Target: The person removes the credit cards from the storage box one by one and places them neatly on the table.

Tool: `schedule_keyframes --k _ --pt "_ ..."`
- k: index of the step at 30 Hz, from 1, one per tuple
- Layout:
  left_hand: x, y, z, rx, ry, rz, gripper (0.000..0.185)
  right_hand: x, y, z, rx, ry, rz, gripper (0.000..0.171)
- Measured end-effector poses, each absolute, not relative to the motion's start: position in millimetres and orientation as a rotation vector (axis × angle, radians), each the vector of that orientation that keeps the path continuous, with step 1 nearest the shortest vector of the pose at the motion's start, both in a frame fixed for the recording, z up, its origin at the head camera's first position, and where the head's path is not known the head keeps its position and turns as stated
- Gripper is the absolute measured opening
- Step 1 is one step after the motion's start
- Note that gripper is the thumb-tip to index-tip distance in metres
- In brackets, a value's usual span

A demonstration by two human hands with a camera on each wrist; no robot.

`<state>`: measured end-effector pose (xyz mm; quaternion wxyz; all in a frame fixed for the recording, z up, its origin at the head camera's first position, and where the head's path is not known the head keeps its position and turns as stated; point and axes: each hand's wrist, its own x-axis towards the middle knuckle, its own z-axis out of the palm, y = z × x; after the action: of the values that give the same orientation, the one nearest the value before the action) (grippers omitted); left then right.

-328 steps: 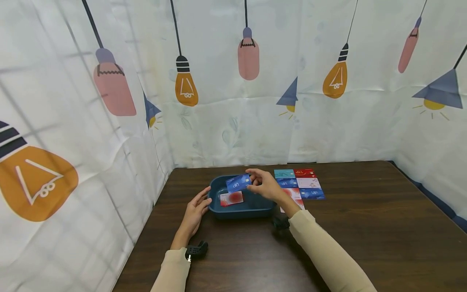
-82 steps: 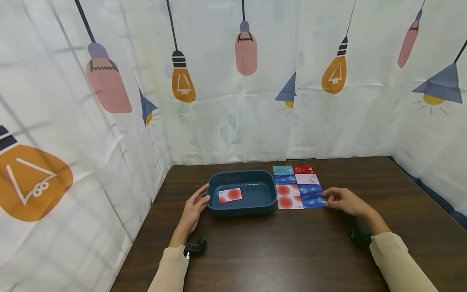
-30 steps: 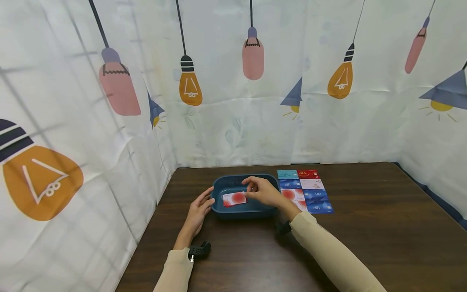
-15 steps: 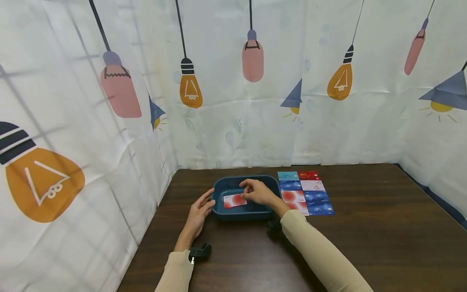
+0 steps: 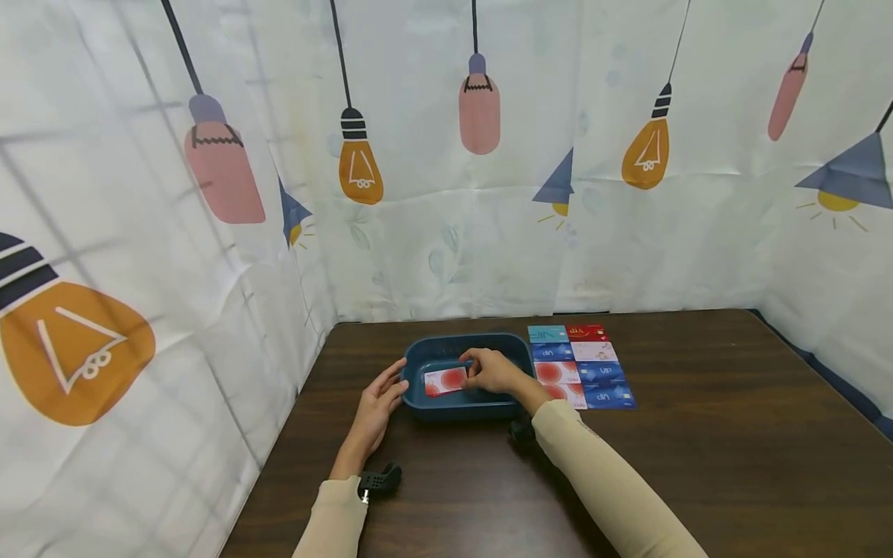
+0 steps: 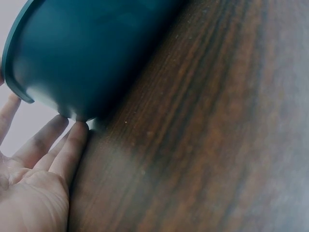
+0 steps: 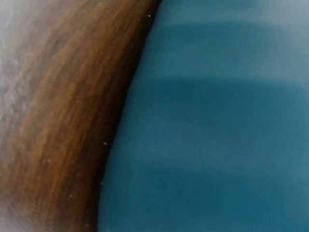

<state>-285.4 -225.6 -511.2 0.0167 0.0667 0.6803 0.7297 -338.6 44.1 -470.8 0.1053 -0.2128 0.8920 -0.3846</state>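
Note:
A dark teal plastic tray (image 5: 446, 413) stands on the table, with a red-and-white card (image 5: 444, 380) inside; a red edge beneath suggests another card under it. My right hand (image 5: 495, 372) reaches over the near right side of the tray, thumb and fingers pinching the card's right end. The fingertips partly cover that end. My left hand (image 5: 377, 403) rests against the tray's left end. In the left wrist view its fingers (image 6: 72, 150) are fairly straight, touching the tray's outer wall (image 6: 82, 63). Only the tray's side (image 7: 207, 125) shows in the right wrist view, without the hand.
Right of the tray, several cards lie edge to edge in two columns: a teal card (image 5: 548, 334), a red card (image 5: 587, 332), a pale card (image 5: 594, 351), blue cards (image 5: 610, 397) and red-and-white cards (image 5: 556, 373). A patterned curtain (image 5: 446, 256) surrounds the dark wooden table (image 5: 698, 434).
Earlier, my right hand carried a blue card from the tray and laid it at the columns' lower right. Since then it has returned to the tray, lowering onto the red-and-white card. My left hand stays put.

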Motion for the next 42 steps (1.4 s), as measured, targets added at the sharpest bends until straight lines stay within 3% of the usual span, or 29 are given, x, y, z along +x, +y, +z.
schedule_keyframes --k 18,42 --pt "-286.0 -225.6 -509.6 0.213 2.126 2.247 0.051 -337.7 40.3 -467.6 -0.494 2.657 -0.964 0.053" --pt "-284.7 -224.6 -509.7 0.198 2.126 2.253 0.05 -338.8 38.8 -470.9 -0.564 2.722 -0.905 0.039"
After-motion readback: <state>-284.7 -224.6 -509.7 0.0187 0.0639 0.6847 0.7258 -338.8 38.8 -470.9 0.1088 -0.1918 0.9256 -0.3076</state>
